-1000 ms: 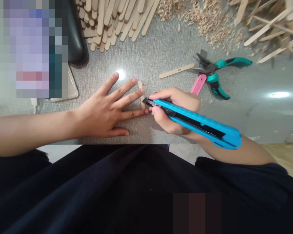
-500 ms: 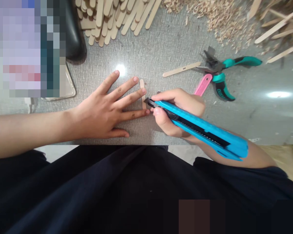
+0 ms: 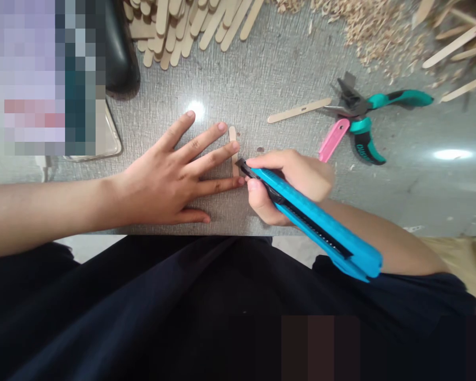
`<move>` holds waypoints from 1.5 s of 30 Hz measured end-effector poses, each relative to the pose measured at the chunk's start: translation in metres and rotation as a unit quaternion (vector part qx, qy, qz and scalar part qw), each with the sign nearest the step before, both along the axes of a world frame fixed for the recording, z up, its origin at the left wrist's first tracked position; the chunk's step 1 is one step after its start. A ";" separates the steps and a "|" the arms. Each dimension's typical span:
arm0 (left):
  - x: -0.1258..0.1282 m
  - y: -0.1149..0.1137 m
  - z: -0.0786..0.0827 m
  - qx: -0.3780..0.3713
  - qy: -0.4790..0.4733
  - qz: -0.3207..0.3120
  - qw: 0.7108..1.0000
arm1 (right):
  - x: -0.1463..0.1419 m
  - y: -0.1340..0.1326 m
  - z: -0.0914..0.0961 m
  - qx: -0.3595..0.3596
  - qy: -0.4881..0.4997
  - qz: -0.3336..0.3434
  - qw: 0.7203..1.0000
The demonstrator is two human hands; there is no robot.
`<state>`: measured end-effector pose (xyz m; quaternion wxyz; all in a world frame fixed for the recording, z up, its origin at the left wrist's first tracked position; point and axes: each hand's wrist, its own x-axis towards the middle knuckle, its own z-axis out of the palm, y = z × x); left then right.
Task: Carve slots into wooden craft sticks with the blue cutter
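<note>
My left hand lies flat on the grey table with its fingers spread. The fingertips press down a short wooden stick that lies upright in the view. My right hand is closed round a blue utility knife. The knife's black tip rests against the stick, right beside my left fingertips. Its long blue body slants down and to the right over my forearm.
A pile of wooden sticks lies at the back. Wood shavings and more sticks spread at the back right. Teal-handled pliers, a pink stick and one loose stick lie to the right. A black object stands back left.
The knife's rear end has swung lower and nearer to me while its tip stays on the stick. My left hand has kept its place.
</note>
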<state>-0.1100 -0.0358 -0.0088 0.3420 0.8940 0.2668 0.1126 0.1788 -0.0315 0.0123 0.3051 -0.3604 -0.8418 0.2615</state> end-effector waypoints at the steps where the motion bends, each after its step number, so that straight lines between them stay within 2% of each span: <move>1: 0.002 0.000 0.001 -0.021 -0.001 0.012 1.000 | -0.001 0.000 0.000 0.004 0.001 0.003 1.000; 4: 0.005 0.000 0.005 -0.065 -0.021 0.051 0.996 | -0.005 -0.001 -0.001 0.024 0.002 0.006 1.000; 10: 0.003 -0.001 0.007 0.030 0.037 -0.011 0.999 | -0.010 -0.002 -0.004 0.064 -0.003 0.007 0.998; 17: 0.000 -0.002 0.002 0.064 0.017 -0.018 0.998 | -0.011 0.004 -0.003 0.026 0.002 0.015 1.000; 20: 0.000 -0.001 0.001 0.061 0.023 -0.012 0.998 | -0.013 0.004 -0.010 0.038 0.025 0.004 0.999; 22: -0.001 0.001 -0.003 0.093 0.021 0.006 0.995 | -0.013 0.003 -0.015 0.055 0.044 -0.001 0.998; 24: -0.004 0.005 -0.009 0.156 -0.053 0.018 0.986 | -0.013 0.003 -0.018 0.063 0.057 -0.012 0.996; 27: -0.008 0.014 -0.015 0.170 -0.114 0.074 0.976 | -0.010 0.004 -0.017 0.062 0.106 -0.048 0.991; 29: -0.007 0.016 -0.013 0.135 -0.115 0.132 0.975 | -0.007 0.005 -0.015 0.067 0.153 -0.065 0.984; 31: 0.000 0.014 -0.004 0.071 -0.114 0.201 0.970 | -0.004 0.006 -0.014 0.077 0.187 -0.061 0.977; 34: 0.024 0.003 0.015 -0.067 -0.112 0.295 0.947 | -0.001 0.007 -0.013 0.083 0.213 -0.043 0.973; 38: 0.063 -0.001 0.031 -0.209 -0.191 0.303 0.910 | 0.002 0.008 -0.012 0.078 0.228 -0.056 0.969; 41: 0.086 0.006 0.033 -0.213 -0.234 0.341 0.885 | 0.004 0.011 -0.011 0.081 0.234 -0.073 0.966; 45: 0.105 0.017 0.029 -0.179 -0.247 0.375 0.875 | 0.008 0.020 -0.010 0.081 0.248 -0.086 0.961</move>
